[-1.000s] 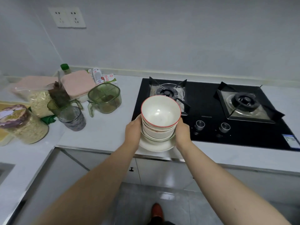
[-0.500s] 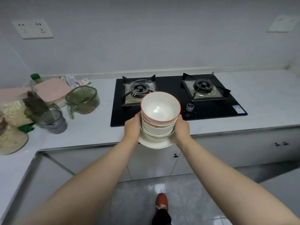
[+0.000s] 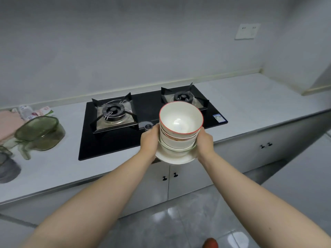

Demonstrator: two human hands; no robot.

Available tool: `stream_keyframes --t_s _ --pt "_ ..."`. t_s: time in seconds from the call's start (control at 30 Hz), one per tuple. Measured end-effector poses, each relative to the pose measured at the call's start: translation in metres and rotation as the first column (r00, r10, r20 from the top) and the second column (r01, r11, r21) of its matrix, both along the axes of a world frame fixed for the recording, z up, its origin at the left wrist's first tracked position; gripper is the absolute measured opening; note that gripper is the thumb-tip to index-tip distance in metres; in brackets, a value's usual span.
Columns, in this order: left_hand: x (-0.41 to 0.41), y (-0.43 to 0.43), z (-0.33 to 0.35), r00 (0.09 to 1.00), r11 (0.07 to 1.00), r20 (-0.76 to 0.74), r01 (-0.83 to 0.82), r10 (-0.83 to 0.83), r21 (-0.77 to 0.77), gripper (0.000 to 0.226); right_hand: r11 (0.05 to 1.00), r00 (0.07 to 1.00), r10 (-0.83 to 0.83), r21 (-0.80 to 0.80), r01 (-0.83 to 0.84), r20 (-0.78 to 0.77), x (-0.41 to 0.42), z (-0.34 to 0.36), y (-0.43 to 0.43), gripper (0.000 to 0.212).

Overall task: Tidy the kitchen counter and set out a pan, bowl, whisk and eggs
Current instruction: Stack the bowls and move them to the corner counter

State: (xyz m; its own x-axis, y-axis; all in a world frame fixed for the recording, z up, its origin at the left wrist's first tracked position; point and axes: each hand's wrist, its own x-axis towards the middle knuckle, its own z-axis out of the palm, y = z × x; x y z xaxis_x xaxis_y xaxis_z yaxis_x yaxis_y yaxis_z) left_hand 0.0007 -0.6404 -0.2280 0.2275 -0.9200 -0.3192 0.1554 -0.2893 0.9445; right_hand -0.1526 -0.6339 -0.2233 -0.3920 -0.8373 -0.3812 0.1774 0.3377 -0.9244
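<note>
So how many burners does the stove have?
2. The left burner is on the left of the stove; the right burner is at the back right, just beyond the held stack of bowls. None looks hidden.

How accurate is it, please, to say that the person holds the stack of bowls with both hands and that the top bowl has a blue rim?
One detail is wrong: the head view shows the top bowl has a red rim, not blue. The rest stands: the left hand and right hand both hold the stack of bowls.
</note>
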Motion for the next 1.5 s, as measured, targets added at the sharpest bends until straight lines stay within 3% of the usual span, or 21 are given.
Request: stream_keyframes --t_s 0.2,0.73,1.0,1.3,1.5 --pt "-0.096 -0.045 -0.005 0.994 0.994 0.031 0.105 -0.105 0.005 0.029 0.994 0.995 -0.104 0.022 0.104 -0.004 -0.095 -0.001 -0.031 0.028" --pt "-0.316 -0.165 -0.021 0.958 0.959 0.057 0.283 -0.283 0.003 0.026 0.984 0.983 -0.177 0.027 0.179 -0.054 -0.316 -0.023 -0.129 0.027" --pt "-0.368 -0.241 -0.032 0.942 0.944 0.067 0.325 -0.329 0.066 0.028 0.973 0.976 -0.205 0.091 0.21 -0.071 -0.367 -0.03 -0.194 0.033" --pt "-0.406 -0.353 -0.029 0.888 0.898 0.142 0.439 -0.438 0.027 0.03 0.969 0.969 -0.246 0.027 0.246 -0.021 -0.398 -0.022 -0.287 0.03" --pt "-0.429 -0.408 -0.024 0.892 0.896 0.083 0.441 -0.444 0.045 0.029 0.968 0.97 -0.243 0.052 0.244 -0.027 -0.421 -0.017 -0.341 0.032"
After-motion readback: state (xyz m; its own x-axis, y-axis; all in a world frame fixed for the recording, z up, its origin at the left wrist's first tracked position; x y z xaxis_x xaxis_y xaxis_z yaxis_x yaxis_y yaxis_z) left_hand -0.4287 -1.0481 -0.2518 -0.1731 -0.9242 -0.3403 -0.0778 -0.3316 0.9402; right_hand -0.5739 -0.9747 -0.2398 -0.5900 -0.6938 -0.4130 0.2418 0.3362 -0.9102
